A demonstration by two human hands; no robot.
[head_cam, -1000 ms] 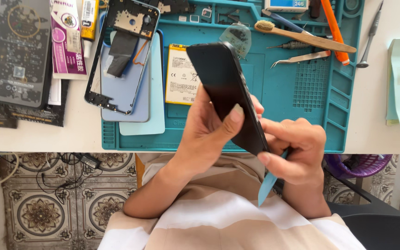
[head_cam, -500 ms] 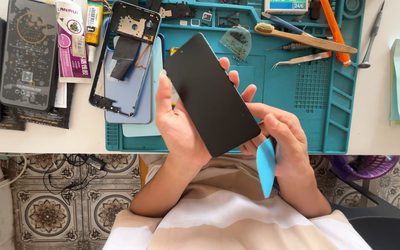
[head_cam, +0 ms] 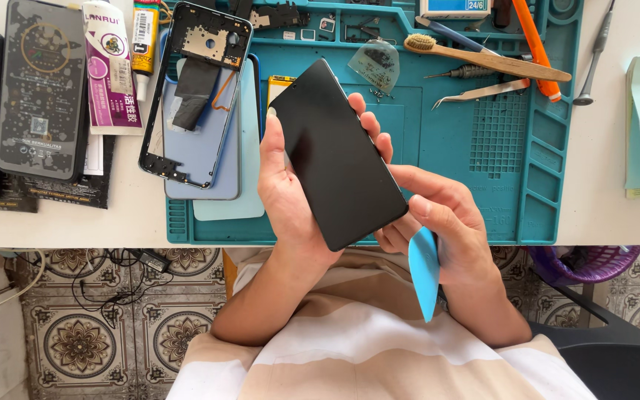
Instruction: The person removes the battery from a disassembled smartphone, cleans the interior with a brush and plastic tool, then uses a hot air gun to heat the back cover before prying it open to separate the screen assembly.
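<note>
Black phone screen panel (head_cam: 335,159) held face-up above the teal repair mat (head_cam: 483,148).
Left hand (head_cam: 290,192) closed around the panel's edges; right hand (head_cam: 446,222) pinches a blue plastic pry card (head_cam: 425,270) near its lower corner. Risk: thin glass could flex or crack if levered hard. Surface dark, glossy, unmarked. Stripped phone frame (head_cam: 194,96) lies left.
</note>
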